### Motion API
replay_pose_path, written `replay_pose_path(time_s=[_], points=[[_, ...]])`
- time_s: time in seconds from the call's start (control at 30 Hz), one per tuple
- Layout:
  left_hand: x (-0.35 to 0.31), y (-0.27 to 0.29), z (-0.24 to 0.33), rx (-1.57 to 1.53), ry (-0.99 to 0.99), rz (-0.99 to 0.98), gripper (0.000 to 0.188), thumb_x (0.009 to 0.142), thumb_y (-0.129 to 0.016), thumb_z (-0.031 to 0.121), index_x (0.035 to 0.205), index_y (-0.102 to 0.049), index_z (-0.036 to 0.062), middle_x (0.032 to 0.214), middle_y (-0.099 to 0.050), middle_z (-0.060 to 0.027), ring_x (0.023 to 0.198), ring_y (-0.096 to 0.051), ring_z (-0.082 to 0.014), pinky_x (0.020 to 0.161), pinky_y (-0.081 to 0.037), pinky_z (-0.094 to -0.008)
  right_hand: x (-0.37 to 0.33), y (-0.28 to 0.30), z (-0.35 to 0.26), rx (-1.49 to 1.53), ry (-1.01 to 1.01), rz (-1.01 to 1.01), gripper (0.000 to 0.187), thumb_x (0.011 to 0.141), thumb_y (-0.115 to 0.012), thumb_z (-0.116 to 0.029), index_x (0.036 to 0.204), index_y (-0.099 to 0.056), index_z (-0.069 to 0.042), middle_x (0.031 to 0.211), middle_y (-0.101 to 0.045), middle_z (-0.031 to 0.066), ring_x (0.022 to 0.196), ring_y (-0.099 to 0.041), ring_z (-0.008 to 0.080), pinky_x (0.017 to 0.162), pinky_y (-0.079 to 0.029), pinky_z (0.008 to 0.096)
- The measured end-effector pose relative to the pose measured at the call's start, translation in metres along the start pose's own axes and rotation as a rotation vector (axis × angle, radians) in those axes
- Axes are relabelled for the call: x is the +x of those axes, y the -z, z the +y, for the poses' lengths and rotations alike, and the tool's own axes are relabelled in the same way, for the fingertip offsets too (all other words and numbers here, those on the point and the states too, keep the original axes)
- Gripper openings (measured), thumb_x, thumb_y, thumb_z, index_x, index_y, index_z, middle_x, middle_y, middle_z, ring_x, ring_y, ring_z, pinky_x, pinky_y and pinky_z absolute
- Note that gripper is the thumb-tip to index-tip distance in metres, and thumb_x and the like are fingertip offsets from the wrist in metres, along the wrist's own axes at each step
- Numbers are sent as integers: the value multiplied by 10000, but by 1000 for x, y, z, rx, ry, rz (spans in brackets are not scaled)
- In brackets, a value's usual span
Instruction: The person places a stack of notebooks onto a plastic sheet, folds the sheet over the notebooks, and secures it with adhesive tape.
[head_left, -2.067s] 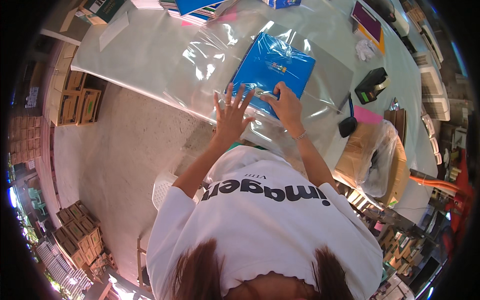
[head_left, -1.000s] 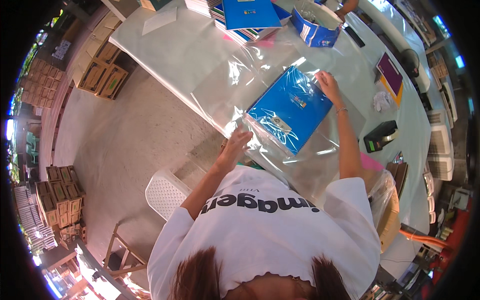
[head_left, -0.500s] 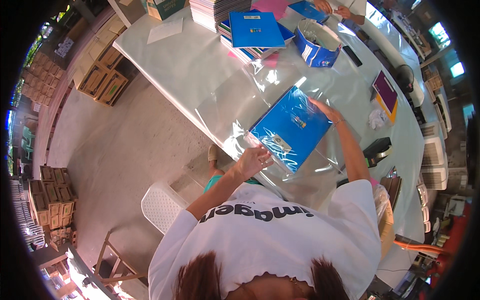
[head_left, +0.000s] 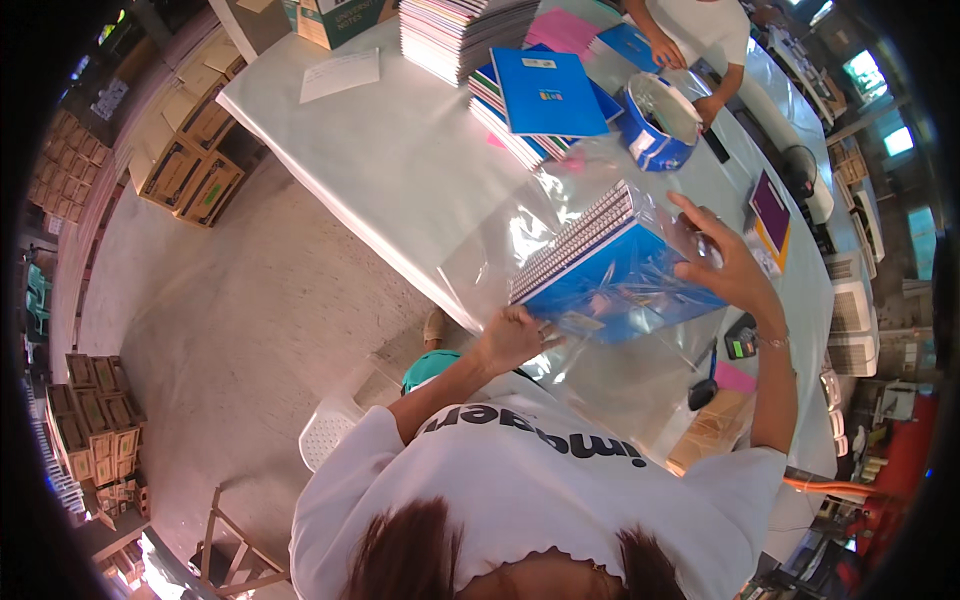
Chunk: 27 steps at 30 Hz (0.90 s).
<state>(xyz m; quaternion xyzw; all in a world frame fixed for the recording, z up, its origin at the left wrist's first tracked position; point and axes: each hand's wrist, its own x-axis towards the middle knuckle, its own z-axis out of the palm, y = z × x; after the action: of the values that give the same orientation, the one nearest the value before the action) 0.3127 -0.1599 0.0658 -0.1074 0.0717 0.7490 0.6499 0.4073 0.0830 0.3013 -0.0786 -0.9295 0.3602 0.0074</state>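
A stack of blue-covered spiral notebooks (head_left: 622,268) is tilted up on the table in front of me, its coil-bound side facing up and away. Loose clear plastic film (head_left: 480,262) lies around and under it, with shiny folds. At the stack's near left corner, my left hand (head_left: 512,338) is closed with its fingertips pinching the edge. My right hand (head_left: 738,268) spans the right end, thumb on the near side and fingers stretched past the far side. Some of its fingers are hidden.
Beyond are a pile of notebooks with a blue one on top (head_left: 545,92), a taller notebook stack (head_left: 455,40) and a blue round container (head_left: 655,135). Another person's hand (head_left: 708,108) is beside the container. A black device (head_left: 741,337) and a purple notebook (head_left: 769,212) are to the right.
The notebook stack has tipped up from lying flat, so its coils now show. My right hand has moved right and nearer. The other person has leaned in toward the container.
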Motion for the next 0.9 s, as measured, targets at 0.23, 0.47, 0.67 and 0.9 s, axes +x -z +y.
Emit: replay_pose_path(time_s=[0.23,0.47,0.67,0.9], points=[[-34,-10,160,-19,-349,-135,314,732,-493,10,1039,-539,-39,1118,-534,-164,1135,-462,-348,1073,-292,-526,106,-41,-98,-59,243,102,773,691,-741,-53,1383,-399,-91,1272,-503,111,1127,-480,233,999,-368,355],[-73,34,291,-176,-653,157,682,877,-536,411,1200,-346,-159,1262,-326,-280,1161,-392,-384,1082,-290,-508,211,-147,-87,-533,803,122,696,756,-667,-99,1393,-391,-151,1134,-473,74,1074,-465,254,976,-373,417],[-73,71,360,197,-884,435,867,835,-480,610,1320,-301,-86,1268,-393,-227,1223,-343,-393,1039,-280,-473,253,-233,-31,-572,929,135,567,797,-574,-57,1337,-478,-202,1119,-434,50,1087,-415,217,1019,-337,440],[-85,66,412,97,-1241,664,791,816,-579,492,1408,-283,58,1333,-268,-131,1211,-289,-286,1050,-229,-453,330,-297,-15,-488,938,172,687,784,-574,18,1365,-424,-316,1200,-424,57,1132,-409,238,1063,-281,498]])
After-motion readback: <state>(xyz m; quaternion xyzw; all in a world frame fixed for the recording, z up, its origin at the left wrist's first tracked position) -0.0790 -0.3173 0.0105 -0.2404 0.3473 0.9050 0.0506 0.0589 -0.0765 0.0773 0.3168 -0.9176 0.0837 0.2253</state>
